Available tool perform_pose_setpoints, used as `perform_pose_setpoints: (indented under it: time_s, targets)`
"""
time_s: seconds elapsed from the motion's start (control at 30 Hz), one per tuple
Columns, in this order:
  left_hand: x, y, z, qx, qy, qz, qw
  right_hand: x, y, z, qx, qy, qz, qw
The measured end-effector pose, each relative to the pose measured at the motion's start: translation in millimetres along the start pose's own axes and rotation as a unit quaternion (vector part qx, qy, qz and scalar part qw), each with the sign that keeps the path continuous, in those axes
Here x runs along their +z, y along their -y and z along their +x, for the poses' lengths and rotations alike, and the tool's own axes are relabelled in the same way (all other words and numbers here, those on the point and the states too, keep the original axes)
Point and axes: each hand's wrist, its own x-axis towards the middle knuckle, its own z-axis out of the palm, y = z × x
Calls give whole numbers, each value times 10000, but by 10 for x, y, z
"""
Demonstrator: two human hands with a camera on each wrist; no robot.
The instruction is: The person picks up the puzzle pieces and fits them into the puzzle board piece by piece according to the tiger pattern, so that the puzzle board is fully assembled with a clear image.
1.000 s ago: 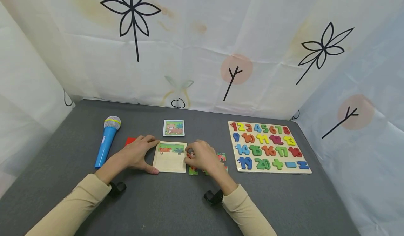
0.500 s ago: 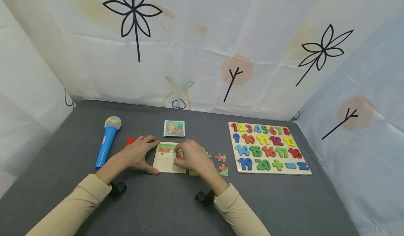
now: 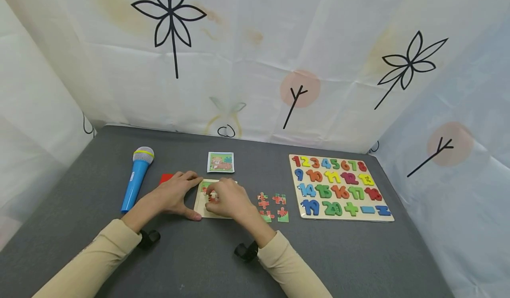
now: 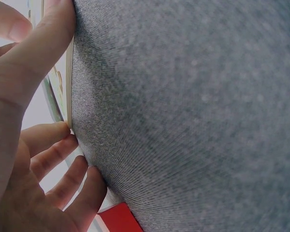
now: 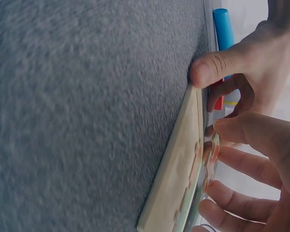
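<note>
At the left of the head view a blue toy microphone with a grey head (image 3: pixel 137 179) lies on the dark grey felt table (image 3: pixel 199 262). A flat red piece (image 3: pixel 165 178) peeks out beside the left hand (image 3: pixel 172 195), which braces the left edge of the square pale wooden puzzle tray (image 3: pixel 202 209), thumb at its near corner and fingers at its far corner. Over the tray, in mid-frame, the right hand (image 3: pixel 227 199) pinches a small orange-and-white jigsaw piece (image 5: pixel 211 162) between thumb and fingertips. Above lies a small picture card (image 3: pixel 220 162). Right of the tray are four loose jigsaw pieces (image 3: pixel 273 207), then a wooden number board (image 3: pixel 339 187).
</note>
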Motion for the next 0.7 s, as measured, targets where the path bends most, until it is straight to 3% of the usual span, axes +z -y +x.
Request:
perform_pose_setpoints:
  time_s: [0.3,0.7]
  targets:
    - [-16,-14,-8,78,-64,-4,9999,56,36,43,-232,-23,-147,9996]
    - [-5,-5,4,83,-78,5,9999,115,60,91,-199,-23,-338,9992]
